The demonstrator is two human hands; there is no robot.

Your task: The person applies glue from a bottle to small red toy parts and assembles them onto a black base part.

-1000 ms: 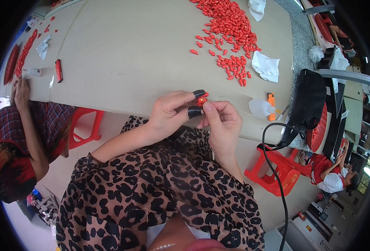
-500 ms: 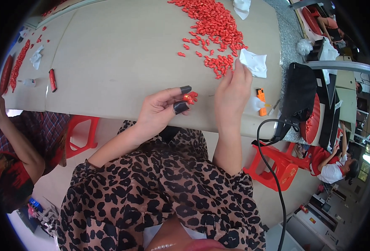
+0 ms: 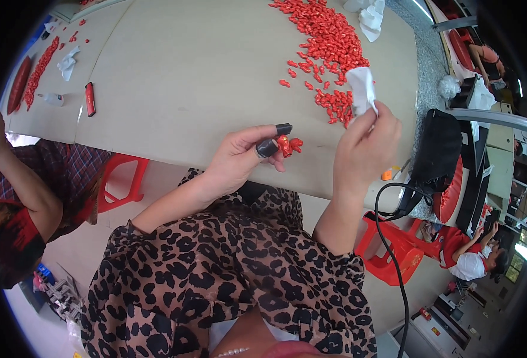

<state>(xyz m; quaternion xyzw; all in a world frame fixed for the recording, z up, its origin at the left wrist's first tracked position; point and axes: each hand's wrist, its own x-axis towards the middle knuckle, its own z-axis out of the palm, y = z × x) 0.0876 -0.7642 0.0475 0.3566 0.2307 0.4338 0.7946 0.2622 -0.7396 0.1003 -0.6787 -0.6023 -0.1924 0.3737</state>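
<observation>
My left hand (image 3: pixel 231 158) is above the table's near edge, with black covers on its thumb and forefinger tips. Pinched between these are shiny red peanut-shaped pieces (image 3: pixel 289 145) with some gold on them; how many, I cannot tell. My right hand (image 3: pixel 368 149) grips a white cloth or tissue (image 3: pixel 362 85) by its lower end, and the rest of it stands up beyond the fingers. Just past this hand lies a heap of similar red pieces (image 3: pixel 332 45), with a smaller cluster (image 3: pixel 335 106) nearer me.
An orange lighter (image 3: pixel 387 174) lies partly hidden beside my right wrist. Right of it are a black bag (image 3: pixel 436 146) and a black cable (image 3: pixel 391 244). A red lighter-like object (image 3: pixel 90 100) and small bottle (image 3: pixel 53 99) lie left, near a co-worker's arm (image 3: pixel 31 185). Red stools (image 3: pixel 388 253) stand below.
My right hand has taken hold of the white cloth, which lay flat on the table, and lifted it. The left hand keeps its pinch on the red pieces. The whole view has shifted slightly.
</observation>
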